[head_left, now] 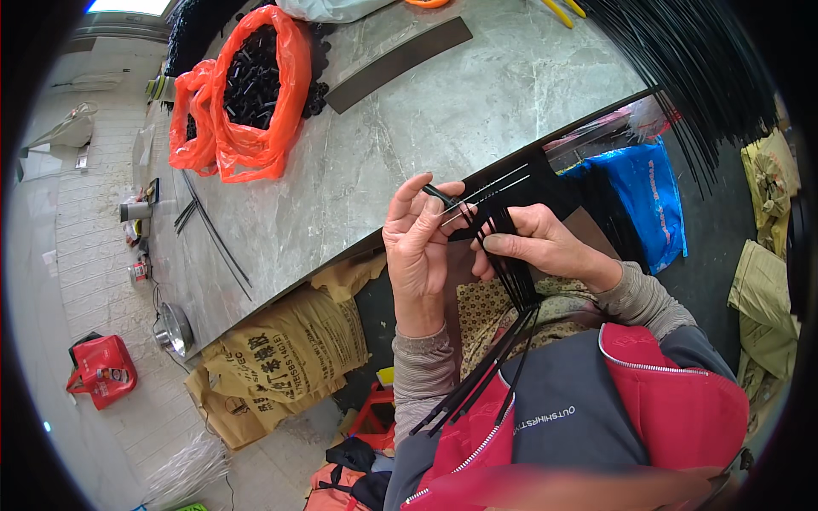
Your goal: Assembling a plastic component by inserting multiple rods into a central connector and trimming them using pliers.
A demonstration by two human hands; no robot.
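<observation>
My left hand (pixel 419 243) is raised just past the table edge, pinching a short black tube-like piece (pixel 440 196) between thumb and fingers. Close beside it, my right hand (pixel 545 243) closes its thumb and fingers round a bundle of thin black rods (pixel 515 281). The bundle runs down across my lap, its lower ends fanning out over my jacket. Two thin pale rods (pixel 504 189) stick out to the right from by the left fingertips; where they are fixed I cannot tell. Both hands work nearly touching each other.
On the grey marbled table (pixel 426 111) stands an orange-red bag (pixel 294 85) of small black parts, near a dark curved strip (pixel 400 64). Several loose black rods (pixel 217 238) lie at its left. A large bunch of black rods (pixel 707 68) overhangs the right. Brown paper sacks (pixel 290 366) stand below.
</observation>
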